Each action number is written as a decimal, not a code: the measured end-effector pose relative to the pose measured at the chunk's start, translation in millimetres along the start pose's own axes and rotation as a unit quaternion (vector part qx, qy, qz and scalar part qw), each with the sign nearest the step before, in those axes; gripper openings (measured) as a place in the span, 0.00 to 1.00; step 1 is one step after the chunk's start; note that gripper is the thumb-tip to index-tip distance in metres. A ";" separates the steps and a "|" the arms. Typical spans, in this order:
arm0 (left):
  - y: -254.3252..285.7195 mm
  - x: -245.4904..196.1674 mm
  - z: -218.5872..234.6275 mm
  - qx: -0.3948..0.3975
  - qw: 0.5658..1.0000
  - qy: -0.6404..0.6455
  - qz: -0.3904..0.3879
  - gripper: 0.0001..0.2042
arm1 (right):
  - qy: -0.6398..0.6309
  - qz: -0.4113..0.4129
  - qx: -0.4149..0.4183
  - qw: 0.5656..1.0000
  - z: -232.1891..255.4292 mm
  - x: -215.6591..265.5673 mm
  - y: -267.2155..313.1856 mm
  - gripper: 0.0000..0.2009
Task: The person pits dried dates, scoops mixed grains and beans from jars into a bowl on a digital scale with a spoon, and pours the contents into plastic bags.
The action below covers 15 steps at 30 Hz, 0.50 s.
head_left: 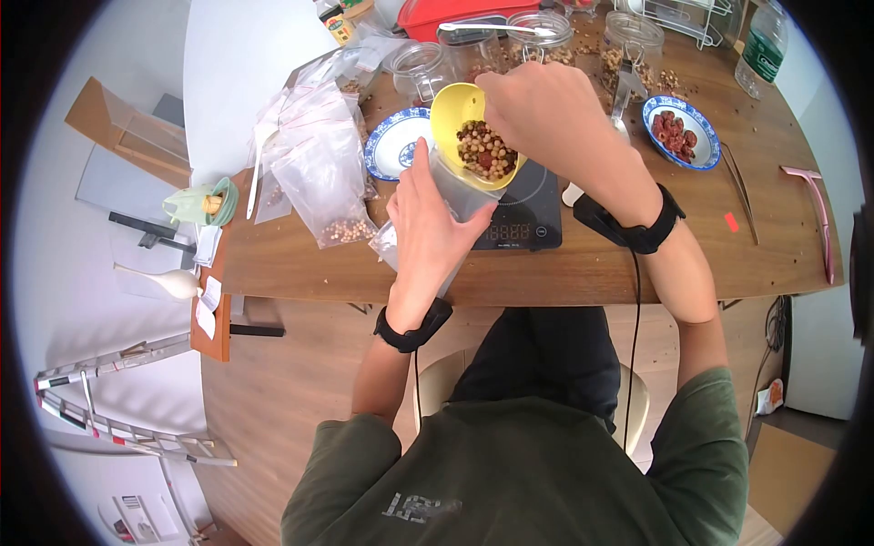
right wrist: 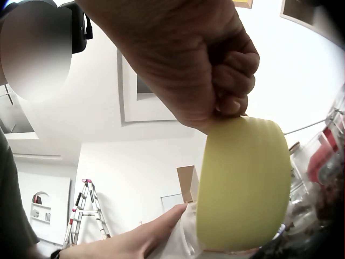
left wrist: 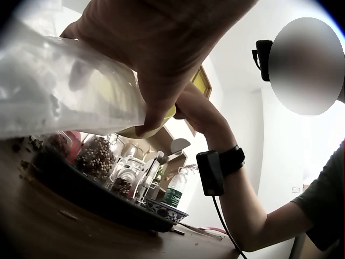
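The left hand (head_left: 423, 214) grips the mouth of a clear plastic bag (left wrist: 70, 91) between thumb and fingers. Just beyond, the near lip of a tilted yellow scoop (head_left: 446, 114) sits at that mouth, dried grains (head_left: 485, 150) inside it. The right hand (head_left: 551, 105), fingers curled, pinches the scoop's far rim. Farther back stands an open glass jar (head_left: 421, 71).

One left hand (head_left: 423, 217), one right hand (head_left: 551, 107), two wristbands (head_left: 416, 328) and one yellow bowl (head_left: 446, 111) are showing. One desk (head_left: 574, 278) is carrying two blue-rimmed dishes (head_left: 389, 148), at least four glass jars (head_left: 633, 35), one water bottle (head_left: 763, 56), one black cooktop (head_left: 543, 214) and one pink tool (head_left: 824, 218). The plastic bags (head_left: 319, 182) are overlapping, hiding their exact count.
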<state>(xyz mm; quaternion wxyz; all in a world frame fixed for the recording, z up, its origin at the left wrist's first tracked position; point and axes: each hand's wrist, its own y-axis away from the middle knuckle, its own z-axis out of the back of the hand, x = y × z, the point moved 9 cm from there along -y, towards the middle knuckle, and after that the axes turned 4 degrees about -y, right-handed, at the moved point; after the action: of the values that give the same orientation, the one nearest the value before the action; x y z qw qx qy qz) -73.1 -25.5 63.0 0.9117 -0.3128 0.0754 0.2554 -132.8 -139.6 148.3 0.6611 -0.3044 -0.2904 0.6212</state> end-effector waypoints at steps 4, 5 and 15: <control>-0.3 -1.4 2.1 -0.021 1.000 0.004 0.012 0.49 | -0.004 0.006 -0.012 1.000 -0.6 8.5 -2.2 0.04; -0.6 -0.9 4.8 -0.033 0.999 0.003 0.021 0.49 | -0.012 0.017 -0.029 0.999 2.3 12.2 -2.7 0.04; -0.1 -1.9 14.5 -0.128 0.990 0.007 0.066 0.50 | -0.057 0.094 -0.118 0.987 22.3 36.2 0.8 0.16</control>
<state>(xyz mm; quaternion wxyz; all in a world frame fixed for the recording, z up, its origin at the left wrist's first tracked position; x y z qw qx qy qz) -74.9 -17.5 75.1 0.8447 -0.4233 0.0692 0.3202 -148.1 -102.4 162.3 0.5418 -0.3704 -0.3688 0.6582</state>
